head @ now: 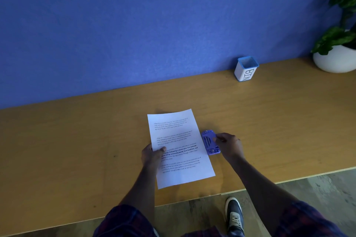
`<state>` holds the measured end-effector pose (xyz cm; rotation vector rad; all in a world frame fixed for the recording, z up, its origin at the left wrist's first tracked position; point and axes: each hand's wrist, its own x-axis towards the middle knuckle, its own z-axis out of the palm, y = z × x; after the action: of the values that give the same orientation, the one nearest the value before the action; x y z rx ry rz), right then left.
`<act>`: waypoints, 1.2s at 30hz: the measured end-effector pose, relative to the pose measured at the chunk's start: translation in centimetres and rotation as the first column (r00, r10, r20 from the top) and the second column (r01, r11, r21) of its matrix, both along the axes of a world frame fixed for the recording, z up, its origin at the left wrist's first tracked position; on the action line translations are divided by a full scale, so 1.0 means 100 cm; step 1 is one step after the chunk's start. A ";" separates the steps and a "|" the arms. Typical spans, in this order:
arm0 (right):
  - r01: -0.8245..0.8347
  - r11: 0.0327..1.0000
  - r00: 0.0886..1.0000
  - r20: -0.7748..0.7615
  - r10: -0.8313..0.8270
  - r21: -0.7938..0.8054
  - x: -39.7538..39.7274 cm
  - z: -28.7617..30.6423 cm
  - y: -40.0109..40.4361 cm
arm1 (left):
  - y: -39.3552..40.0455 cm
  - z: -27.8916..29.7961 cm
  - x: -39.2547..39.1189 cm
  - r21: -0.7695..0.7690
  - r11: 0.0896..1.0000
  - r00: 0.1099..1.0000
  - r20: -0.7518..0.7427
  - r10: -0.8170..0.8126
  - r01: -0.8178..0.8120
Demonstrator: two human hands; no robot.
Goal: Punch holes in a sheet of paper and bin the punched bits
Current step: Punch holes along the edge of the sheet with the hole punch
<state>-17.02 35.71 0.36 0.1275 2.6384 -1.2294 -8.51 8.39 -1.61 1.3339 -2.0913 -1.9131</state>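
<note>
A white printed sheet of paper (179, 146) lies on the wooden table (77, 140). My left hand (152, 155) pinches the sheet's left edge, thumb on top. A small purple hole punch (210, 142) sits against the sheet's right edge. My right hand (229, 145) holds the punch from the right, fingers curled on its top. Far back right stands a white cup with a blue rim, marked BIN (246, 69).
A blue wall (154, 25) runs along the table's back edge. A potted plant in a white bowl (335, 59) stands at the far right. The table's front edge (250, 188) is near my body, with floor and my shoe (234, 215) below it.
</note>
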 end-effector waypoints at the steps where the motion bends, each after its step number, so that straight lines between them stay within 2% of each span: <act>1: -0.003 1.000 1.000 0.001 0.003 0.001 0.000 0.000 0.000 | 0.001 0.001 0.000 -0.003 1.000 1.000 0.002 0.000 0.000; 13: -0.002 1.000 1.000 -0.003 0.002 0.019 0.001 0.001 0.000 | -0.004 -0.001 0.001 0.081 0.996 0.999 -0.035 -0.028 0.031; 36: 0.024 1.000 0.999 0.029 -0.024 -0.008 0.002 -0.006 -0.003 | 0.008 -0.005 -0.003 0.080 0.994 0.998 0.001 -0.070 0.069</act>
<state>-16.77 35.37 -0.19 0.1751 2.6142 -1.2368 -8.81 9.15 -2.15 1.2958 -2.1116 -2.0433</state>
